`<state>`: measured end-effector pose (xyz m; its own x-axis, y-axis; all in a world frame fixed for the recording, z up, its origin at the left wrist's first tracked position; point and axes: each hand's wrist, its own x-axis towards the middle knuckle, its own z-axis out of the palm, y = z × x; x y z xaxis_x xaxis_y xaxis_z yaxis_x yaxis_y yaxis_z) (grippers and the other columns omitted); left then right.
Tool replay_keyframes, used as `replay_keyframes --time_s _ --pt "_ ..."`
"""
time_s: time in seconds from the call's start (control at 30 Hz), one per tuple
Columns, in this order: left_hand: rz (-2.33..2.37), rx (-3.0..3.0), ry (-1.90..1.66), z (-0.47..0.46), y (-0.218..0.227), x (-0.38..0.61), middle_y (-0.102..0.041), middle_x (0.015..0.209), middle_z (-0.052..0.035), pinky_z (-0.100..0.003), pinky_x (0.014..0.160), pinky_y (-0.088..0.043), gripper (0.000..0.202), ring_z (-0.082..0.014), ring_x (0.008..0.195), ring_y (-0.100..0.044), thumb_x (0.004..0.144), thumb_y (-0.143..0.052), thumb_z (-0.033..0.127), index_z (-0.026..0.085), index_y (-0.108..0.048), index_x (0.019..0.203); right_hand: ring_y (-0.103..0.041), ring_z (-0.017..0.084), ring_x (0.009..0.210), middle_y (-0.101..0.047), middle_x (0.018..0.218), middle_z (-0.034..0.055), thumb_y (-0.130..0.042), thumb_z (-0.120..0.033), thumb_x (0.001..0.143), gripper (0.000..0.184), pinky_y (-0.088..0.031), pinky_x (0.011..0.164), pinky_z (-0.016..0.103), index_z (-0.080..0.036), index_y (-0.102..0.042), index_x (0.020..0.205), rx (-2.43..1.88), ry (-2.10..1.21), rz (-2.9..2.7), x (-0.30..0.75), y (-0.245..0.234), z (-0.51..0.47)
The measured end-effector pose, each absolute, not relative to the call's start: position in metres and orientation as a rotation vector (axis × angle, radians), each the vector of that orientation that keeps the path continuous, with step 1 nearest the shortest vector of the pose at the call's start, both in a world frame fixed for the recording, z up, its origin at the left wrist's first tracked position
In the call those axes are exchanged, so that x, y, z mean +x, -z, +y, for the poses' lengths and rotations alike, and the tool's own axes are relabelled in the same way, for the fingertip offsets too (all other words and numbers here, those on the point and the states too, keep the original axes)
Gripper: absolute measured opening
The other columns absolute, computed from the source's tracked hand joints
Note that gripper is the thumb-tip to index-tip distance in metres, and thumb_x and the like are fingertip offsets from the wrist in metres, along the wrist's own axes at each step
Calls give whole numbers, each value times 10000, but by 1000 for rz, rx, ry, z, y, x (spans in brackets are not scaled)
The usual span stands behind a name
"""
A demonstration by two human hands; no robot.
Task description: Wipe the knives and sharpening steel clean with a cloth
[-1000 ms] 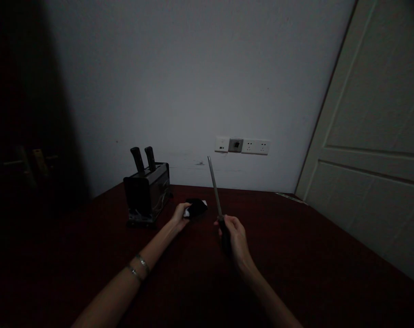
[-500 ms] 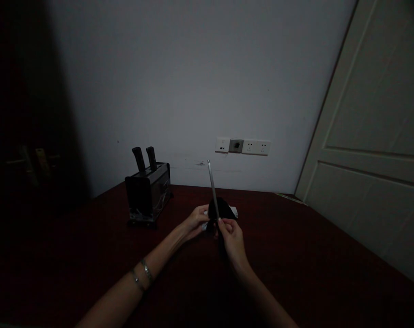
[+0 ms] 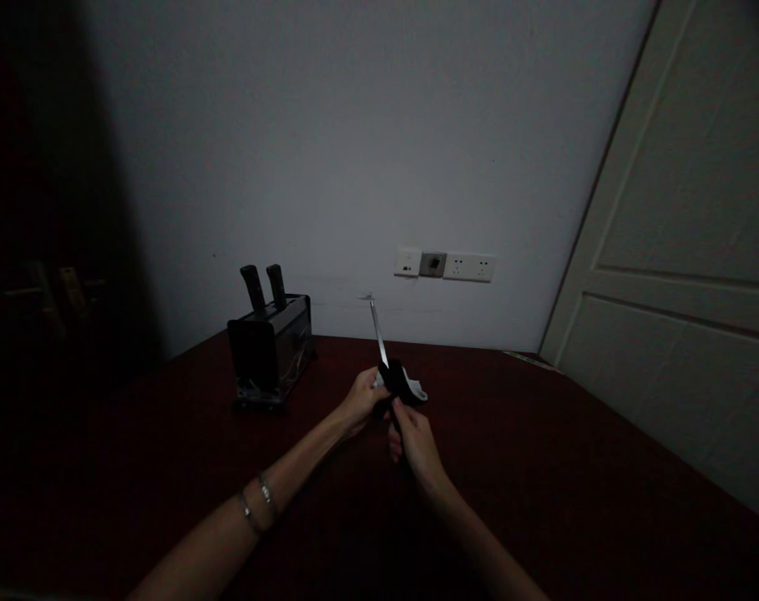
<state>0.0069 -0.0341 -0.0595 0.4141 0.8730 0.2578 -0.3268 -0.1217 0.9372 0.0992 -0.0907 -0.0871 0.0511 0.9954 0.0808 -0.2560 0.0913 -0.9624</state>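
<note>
My right hand is closed around the dark handle of a knife. The knife's narrow silver blade points up and away from me, tilted slightly left. My left hand grips a black and white cloth, which is folded around the lower part of the blade. The cloth and my fingers hide where the blade meets the handle. Both hands are close together above the table.
A dark knife block with two black-handled knives stands on the dark red table to the left. Behind are a pale wall with sockets and, at right, a panelled door.
The cloth has come around the lower blade, held by my left hand. The blade has tipped a little to the left and lower, and my right hand has shifted slightly left.
</note>
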Motion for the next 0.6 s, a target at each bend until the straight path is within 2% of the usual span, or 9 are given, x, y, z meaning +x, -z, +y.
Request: replay_keyframes --time_s 0.13,0.33,0.5,0.6 --pt "598 1279 -1197 -35 54 17 -517 570 20 -188 379 -290 285 -76 421 -431 551 -721 288 130 -550 714 -249 29 265 -315 351 -116 -502 -641 670 466 -208 262 151 -178 -464 637 -1015 -1121 -1022 99 85 -92" --pt "700 1211 -1281 -7 34 19 -505 509 17 -183 434 -288 90 -72 451 -430 527 -606 66 112 -532 551 -270 35 286 -327 378 -111 -502 -612 689 432 -225 275 156 -185 -462 641 -1043 -1137 -958 97 86 -95" --pt "774 1149 -1317 32 10 12 -443 438 24 -195 432 -286 147 -71 405 -393 560 -519 -17 120 -497 509 -270 36 295 -318 383 -111 -518 -581 699 400 -213 280 154 -188 -464 652 -1015 -1173 -957 93 87 -99" --pt "805 1096 -1377 50 -5 9 -453 443 3 -209 452 -318 182 -95 443 -432 556 -484 -59 120 -499 529 -268 36 297 -318 385 -110 -524 -577 698 397 -214 282 157 -187 -467 652 -1023 -1178 -950 92 88 -100"
